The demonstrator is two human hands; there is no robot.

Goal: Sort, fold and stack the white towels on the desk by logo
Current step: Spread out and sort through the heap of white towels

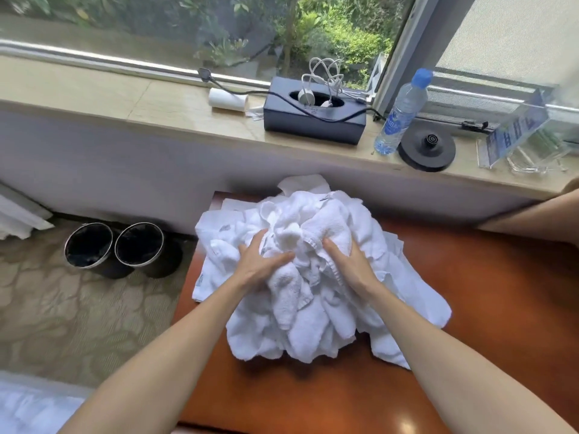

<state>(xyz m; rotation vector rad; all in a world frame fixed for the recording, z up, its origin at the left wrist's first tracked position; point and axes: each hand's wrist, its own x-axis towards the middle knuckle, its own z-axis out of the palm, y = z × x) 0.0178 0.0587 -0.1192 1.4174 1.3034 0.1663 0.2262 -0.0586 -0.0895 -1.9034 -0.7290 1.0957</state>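
A loose heap of crumpled white towels covers the far left part of the red-brown wooden desk. Small grey logos show on flat towels at the heap's left side. My left hand rests on the left of the heap's top, its fingers spread and straight, pressing into the cloth. On the right of the top, my right hand lays its thumb over a hemmed towel edge, and its fingers are tucked under a fold of a white towel.
Behind the desk a stone window sill carries a dark tissue box with white cables, a water bottle, a black kettle base and an acrylic sign holder. Two black bins stand on the carpet at the left. Another person's forearm lies at the right edge.
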